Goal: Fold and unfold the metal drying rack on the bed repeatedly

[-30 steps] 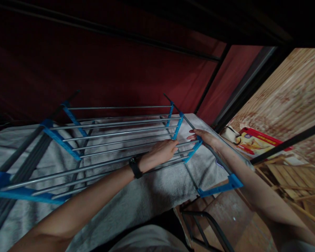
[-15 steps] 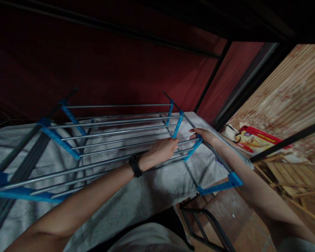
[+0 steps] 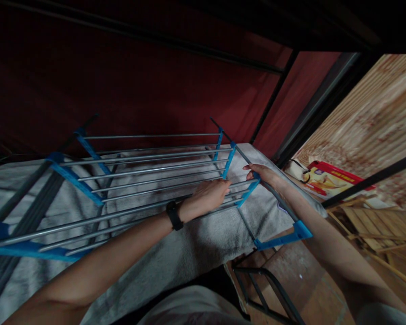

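Observation:
A rack with grey metal rods and blue plastic brackets (image 3: pixel 75 179) lies before me. My left hand (image 3: pixel 210 195), wearing a black watch (image 3: pixel 173 215), is closed around a metal rod (image 3: pixel 135 211) near its right end. At that end, my right hand (image 3: pixel 264 173) wraps around the side pole (image 3: pixel 280 198) by a blue bracket (image 3: pixel 249 193). Its thumb and fingertips show left of the pole; the palm is turned away. Nearer to me, another blue bracket (image 3: pixel 284 238) sits on the pole's lower end, with no rods seen joined to it.
Beneath the rack is a grey blanket (image 3: pixel 203 246) over a bed-like surface, against a dark red wall (image 3: pixel 149 99). Black frame bars (image 3: pixel 274 101) rise at the right. Beyond stand a red and yellow box (image 3: pixel 334 178) and wooden slats (image 3: pixel 379 223). A black metal frame (image 3: pixel 274 289) is below.
Both hands keep their places on the rack. Only a very slight shift of the view shows.

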`<state>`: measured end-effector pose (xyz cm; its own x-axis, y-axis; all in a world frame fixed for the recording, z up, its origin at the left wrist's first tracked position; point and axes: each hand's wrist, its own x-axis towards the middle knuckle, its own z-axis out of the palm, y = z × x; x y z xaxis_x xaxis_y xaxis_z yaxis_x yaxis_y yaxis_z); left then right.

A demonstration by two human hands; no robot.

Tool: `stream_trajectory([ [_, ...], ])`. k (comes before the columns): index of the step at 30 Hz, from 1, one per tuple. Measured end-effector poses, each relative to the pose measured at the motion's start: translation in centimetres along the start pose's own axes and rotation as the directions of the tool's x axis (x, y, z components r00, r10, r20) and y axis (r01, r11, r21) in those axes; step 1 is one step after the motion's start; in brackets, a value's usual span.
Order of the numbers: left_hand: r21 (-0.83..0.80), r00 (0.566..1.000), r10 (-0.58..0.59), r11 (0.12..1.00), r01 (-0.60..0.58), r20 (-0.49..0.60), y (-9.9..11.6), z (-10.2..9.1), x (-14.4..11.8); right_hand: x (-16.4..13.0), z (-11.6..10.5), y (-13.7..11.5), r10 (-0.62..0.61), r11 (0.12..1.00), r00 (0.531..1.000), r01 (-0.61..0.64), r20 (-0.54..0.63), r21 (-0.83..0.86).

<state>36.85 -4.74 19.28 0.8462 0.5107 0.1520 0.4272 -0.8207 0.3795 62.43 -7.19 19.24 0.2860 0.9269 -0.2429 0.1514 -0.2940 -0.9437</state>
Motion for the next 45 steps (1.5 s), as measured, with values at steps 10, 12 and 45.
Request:
stream_trajectory([
  [10,-0.054,0.999,-0.035,0.998,0.037,0.041,-0.6,-0.1,0.7,-0.2,0.2,-0.1,0.011,1.0,1.0,-0.011,-0.005,0.02],
  [12,-0.055,0.998,-0.041,0.998,0.044,0.044,-0.4,-0.3,0.6,-0.3,0.4,-0.4,0.027,0.999,1.0,-0.027,-0.006,0.02],
  [45,0.337,1.0,0.009,0.941,-0.017,0.026,1.3,0.3,-0.7,-0.5,0.8,-0.8,0.034,0.999,0.999,-0.034,-0.002,0.034],
])
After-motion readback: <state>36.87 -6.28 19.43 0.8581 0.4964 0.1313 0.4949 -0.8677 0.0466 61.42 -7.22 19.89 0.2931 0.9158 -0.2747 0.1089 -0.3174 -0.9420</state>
